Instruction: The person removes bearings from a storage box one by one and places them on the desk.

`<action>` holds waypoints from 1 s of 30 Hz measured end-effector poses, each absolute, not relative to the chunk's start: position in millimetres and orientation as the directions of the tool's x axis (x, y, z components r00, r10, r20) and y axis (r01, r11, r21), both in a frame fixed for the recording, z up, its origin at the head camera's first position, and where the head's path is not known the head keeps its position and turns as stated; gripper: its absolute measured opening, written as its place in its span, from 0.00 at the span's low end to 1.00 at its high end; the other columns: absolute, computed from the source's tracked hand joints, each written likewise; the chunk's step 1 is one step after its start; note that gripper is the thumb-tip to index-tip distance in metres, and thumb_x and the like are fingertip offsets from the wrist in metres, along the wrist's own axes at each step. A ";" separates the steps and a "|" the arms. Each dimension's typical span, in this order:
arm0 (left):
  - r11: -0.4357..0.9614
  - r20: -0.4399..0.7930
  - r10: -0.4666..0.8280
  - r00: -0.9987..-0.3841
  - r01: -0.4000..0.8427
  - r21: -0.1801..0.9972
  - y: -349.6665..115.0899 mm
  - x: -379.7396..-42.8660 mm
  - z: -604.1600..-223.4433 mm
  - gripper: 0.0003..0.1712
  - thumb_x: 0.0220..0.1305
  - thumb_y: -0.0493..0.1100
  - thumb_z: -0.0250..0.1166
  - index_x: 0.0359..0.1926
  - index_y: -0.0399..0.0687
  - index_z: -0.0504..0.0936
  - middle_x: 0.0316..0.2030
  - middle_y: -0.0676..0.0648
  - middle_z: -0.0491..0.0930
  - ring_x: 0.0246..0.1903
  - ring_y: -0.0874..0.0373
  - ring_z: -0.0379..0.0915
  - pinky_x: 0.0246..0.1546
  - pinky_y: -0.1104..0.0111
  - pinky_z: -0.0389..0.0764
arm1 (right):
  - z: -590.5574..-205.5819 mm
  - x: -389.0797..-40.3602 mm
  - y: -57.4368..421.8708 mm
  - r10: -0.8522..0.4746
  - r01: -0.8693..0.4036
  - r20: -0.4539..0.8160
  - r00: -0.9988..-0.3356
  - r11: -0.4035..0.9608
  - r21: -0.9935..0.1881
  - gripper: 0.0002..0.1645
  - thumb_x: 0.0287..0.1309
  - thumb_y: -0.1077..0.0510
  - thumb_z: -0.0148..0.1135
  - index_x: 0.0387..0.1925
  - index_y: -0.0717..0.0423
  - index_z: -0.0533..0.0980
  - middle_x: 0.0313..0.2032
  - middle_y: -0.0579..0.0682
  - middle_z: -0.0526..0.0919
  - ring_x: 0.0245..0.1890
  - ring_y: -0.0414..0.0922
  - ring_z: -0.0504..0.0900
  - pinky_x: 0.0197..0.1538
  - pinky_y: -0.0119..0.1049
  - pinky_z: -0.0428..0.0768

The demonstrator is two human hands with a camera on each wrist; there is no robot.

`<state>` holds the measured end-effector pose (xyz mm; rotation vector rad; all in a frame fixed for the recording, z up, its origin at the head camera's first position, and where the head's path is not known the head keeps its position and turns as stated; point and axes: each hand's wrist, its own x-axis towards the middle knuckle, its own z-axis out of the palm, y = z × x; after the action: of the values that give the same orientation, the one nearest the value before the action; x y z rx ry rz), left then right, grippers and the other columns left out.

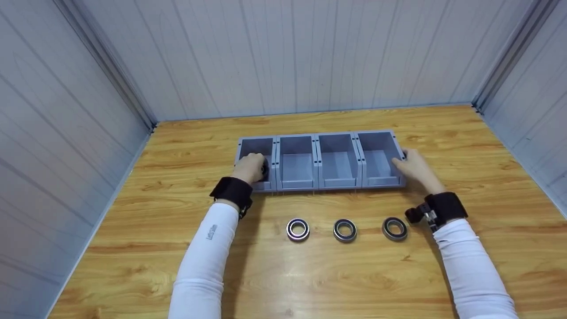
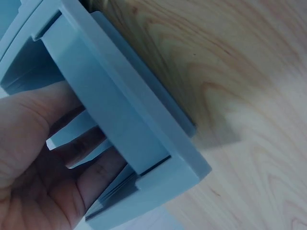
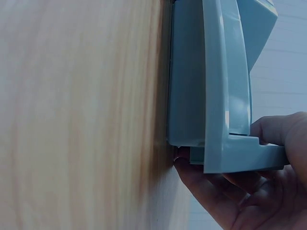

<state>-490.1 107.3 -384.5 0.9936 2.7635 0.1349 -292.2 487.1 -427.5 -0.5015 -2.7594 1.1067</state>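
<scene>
A row of joined grey plastic storage bins [image 1: 297, 184] stands on the wooden table. My left hand [image 1: 249, 168] reaches into the leftmost bin, its fingers [image 2: 98, 175] going down behind the front lip [image 2: 105, 96]. A dark round thing [image 1: 265, 170], partly covered, lies against that hand inside the bin; the fingertips are hidden, so the hold on it is unclear. At the other end my right hand [image 1: 414, 166] grips the side of the rightmost bin [image 3: 216, 96], thumb at its upper edge and fingers low on the outer side.
Three ring-shaped ball bearings lie spaced out in front of the bins: a left one [image 1: 297, 230], a middle one [image 1: 344, 230] and a right one [image 1: 394, 228], near the right wrist camera [image 1: 415, 215]. Pale panel walls [image 1: 310, 57] enclose the table's back and sides.
</scene>
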 end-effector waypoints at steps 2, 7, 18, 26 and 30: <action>0.763 -0.148 0.646 -0.749 0.628 0.154 106.7 -489.4 -382.6 0.07 0.67 0.30 0.59 0.43 0.34 0.82 0.50 0.33 0.86 0.41 0.45 0.80 0.39 0.58 0.74 | -427.6 -292.5 487.4 0.348 0.253 -0.003 -0.938 0.676 -0.693 0.25 0.70 0.62 0.51 0.60 0.80 0.71 0.39 0.69 0.81 0.25 0.35 0.72 0.31 0.25 0.74; 0.744 -0.146 0.667 -0.730 0.646 0.169 105.4 -488.6 -379.6 0.07 0.67 0.30 0.58 0.40 0.36 0.83 0.45 0.35 0.86 0.34 0.51 0.69 0.37 0.61 0.68 | -427.2 -292.6 488.3 0.348 0.263 -0.021 -0.937 0.666 -0.698 0.27 0.71 0.61 0.51 0.62 0.80 0.69 0.44 0.74 0.81 0.25 0.34 0.72 0.30 0.24 0.74; 0.736 -0.144 0.676 -0.723 0.652 0.184 103.7 -490.1 -373.8 0.06 0.66 0.31 0.58 0.31 0.39 0.77 0.31 0.44 0.73 0.32 0.52 0.63 0.35 0.61 0.65 | -425.6 -293.7 485.6 0.355 0.277 -0.027 -0.934 0.675 -0.684 0.27 0.71 0.61 0.50 0.63 0.80 0.69 0.52 0.79 0.80 0.38 0.51 0.82 0.38 0.26 0.75; 0.746 -0.138 0.664 -0.735 0.636 0.199 102.8 -489.2 -368.5 0.18 0.62 0.30 0.60 0.52 0.39 0.87 0.49 0.39 0.87 0.38 0.51 0.74 0.44 0.58 0.80 | -425.9 -292.9 486.1 0.347 0.264 -0.025 -0.938 0.663 -0.701 0.27 0.71 0.63 0.50 0.63 0.80 0.68 0.50 0.79 0.80 0.29 0.38 0.75 0.32 0.24 0.75; 0.749 -0.153 0.661 -0.735 0.629 0.208 101.9 -488.3 -365.0 0.23 0.63 0.29 0.60 0.59 0.39 0.84 0.56 0.38 0.85 0.49 0.46 0.81 0.55 0.54 0.84 | -425.5 -292.3 485.9 0.345 0.267 -0.031 -0.938 0.662 -0.700 0.28 0.71 0.62 0.50 0.65 0.79 0.67 0.52 0.80 0.79 0.34 0.43 0.79 0.35 0.23 0.75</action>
<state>-488.3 101.9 -365.0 1.0210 2.7304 0.2099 -292.3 485.9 -425.5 -0.5114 -2.7678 1.1411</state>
